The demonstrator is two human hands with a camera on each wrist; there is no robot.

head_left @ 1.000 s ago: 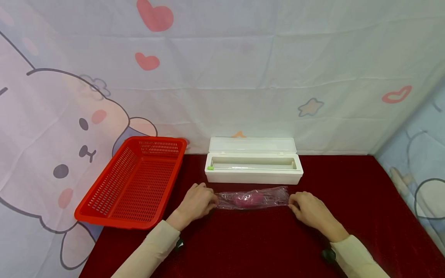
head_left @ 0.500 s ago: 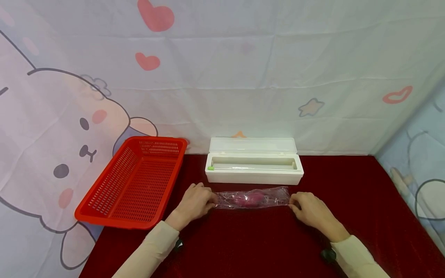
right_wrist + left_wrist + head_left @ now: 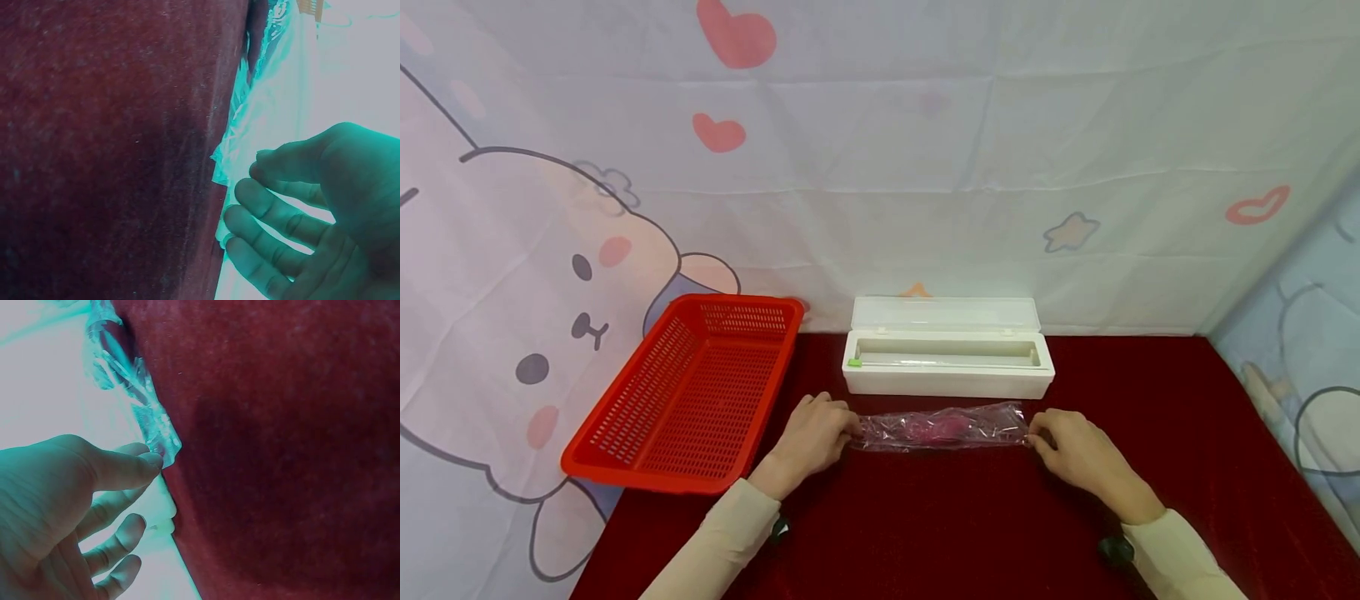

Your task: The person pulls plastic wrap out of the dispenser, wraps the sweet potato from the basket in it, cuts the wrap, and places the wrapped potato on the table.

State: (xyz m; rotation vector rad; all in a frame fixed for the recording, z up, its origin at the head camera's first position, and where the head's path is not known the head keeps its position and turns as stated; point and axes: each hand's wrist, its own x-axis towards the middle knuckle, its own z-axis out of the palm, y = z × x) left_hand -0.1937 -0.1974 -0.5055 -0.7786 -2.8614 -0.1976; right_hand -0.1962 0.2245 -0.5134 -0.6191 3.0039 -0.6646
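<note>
A pink object point(image 3: 943, 427), its kind blurred by the wrapping, lies inside a long strip of clear cling film point(image 3: 992, 423) on the dark red cloth. At the strip's left end my left hand point(image 3: 812, 442) pinches the film between thumb and forefinger; the left wrist view shows the film's crinkled corner point(image 3: 164, 440) at the fingertips, with the other fingers loosely bent. My right hand point(image 3: 1082, 454) is at the strip's other end, thumb and forefinger together at the film's edge. In the right wrist view its remaining fingers point(image 3: 265, 250) are spread and slightly curved.
Just behind the film stands a white cling film dispenser point(image 3: 947, 383), lid raised, with a roll inside and a green slider point(image 3: 854, 362). A red perforated basket point(image 3: 737, 467) sits at the left. A printed cloth backdrop point(image 3: 880, 150) rises behind the table.
My left hand has moved slightly left and my right hand slightly right. The film's ends have drawn outward with them, while the pink object stays in about the same place.
</note>
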